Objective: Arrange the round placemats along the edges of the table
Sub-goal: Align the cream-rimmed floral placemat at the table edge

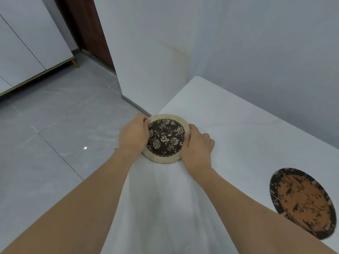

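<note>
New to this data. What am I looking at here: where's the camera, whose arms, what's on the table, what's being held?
There is no robot here. One wide-angle camera sits on a person's head and looks down and forward, so the two bare arms coming in from the bottom are the wearer's own. The left hand and right hand grip opposite sides of a round placemat with a beige rim and a dark floral centre. It sits at the left edge of a table covered with a white tablecloth. A second round placemat, orange with a dark border, lies flat further right, untouched. Beyond the table are a grey tiled floor, white walls and a white cabinet.
</note>
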Demonstrator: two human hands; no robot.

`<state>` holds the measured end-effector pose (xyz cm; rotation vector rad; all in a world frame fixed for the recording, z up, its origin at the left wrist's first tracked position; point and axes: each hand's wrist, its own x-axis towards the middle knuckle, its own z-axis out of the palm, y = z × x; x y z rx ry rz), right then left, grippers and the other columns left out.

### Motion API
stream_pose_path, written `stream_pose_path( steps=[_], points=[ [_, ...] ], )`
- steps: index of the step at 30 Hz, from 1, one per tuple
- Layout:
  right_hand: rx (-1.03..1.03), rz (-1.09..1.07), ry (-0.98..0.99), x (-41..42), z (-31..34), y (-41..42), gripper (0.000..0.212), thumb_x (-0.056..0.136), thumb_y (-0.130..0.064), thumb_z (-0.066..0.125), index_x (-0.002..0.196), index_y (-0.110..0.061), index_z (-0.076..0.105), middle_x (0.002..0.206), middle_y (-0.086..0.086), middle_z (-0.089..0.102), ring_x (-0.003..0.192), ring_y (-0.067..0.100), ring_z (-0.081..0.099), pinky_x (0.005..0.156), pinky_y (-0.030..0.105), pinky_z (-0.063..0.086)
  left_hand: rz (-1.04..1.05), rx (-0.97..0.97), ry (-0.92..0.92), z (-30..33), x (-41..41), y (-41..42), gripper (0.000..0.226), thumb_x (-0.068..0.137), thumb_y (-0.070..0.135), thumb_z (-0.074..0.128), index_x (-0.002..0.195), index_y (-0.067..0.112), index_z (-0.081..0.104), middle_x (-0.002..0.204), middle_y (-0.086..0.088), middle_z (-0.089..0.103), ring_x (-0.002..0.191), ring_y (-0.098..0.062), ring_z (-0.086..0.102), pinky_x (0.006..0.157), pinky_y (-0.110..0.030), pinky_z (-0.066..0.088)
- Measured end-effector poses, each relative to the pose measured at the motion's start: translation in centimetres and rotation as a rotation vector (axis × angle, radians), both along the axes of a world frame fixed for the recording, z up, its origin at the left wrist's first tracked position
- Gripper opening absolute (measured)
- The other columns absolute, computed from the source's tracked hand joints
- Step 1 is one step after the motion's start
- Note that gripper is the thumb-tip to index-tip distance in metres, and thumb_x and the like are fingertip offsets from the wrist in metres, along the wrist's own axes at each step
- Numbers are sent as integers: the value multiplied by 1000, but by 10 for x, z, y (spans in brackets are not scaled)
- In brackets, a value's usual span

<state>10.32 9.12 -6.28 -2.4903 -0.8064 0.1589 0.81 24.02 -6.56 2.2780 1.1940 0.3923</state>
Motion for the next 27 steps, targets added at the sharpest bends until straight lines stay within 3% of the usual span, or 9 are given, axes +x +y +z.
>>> stream_pose_path(
  steps=[6, 12, 18, 27],
  points=[
    [-18, -57, -20, 0, -10, 6, 40, 91, -15, 35, 128, -18, 48, 93, -2, 64, 93, 23, 45, 93, 35, 26, -2, 152, -37, -17, 1, 1, 26, 100, 33, 40, 89, 14, 55, 88, 0, 54, 80, -21, 51, 65, -38, 44],
    [-13, -97, 36, 2, -7, 5, 41, 89, -13, 36, 128, -17, 50, 91, 0, 63, 94, 23, 44, 92, 33, 23, 8, 92, -23, -13, 2, 1, 30, 98, 35, 43, 85, 16, 61, 84, 3, 55, 77, -18, 54, 64, -36, 47],
    [166, -203, 85, 2, -6, 5, 47, 82, -18, 33, 121, -14, 60, 96, 3, 67, 94, 26, 49, 93, 33, 25, 9, 85, 43, -10, 2, 1, 29, 99, 36, 41, 86, 15, 56, 84, 3, 57, 72, -19, 53, 63, -33, 42],
    [77, -193, 77, 4, -10, 8, 44, 86, -17, 35, 123, -17, 57, 103, 3, 64, 98, 27, 47, 92, 36, 24, 30, 165, 85, -12, 6, -2, 22, 96, 31, 44, 88, 14, 54, 88, 0, 58, 69, -22, 56, 58, -35, 44]
  ],
)
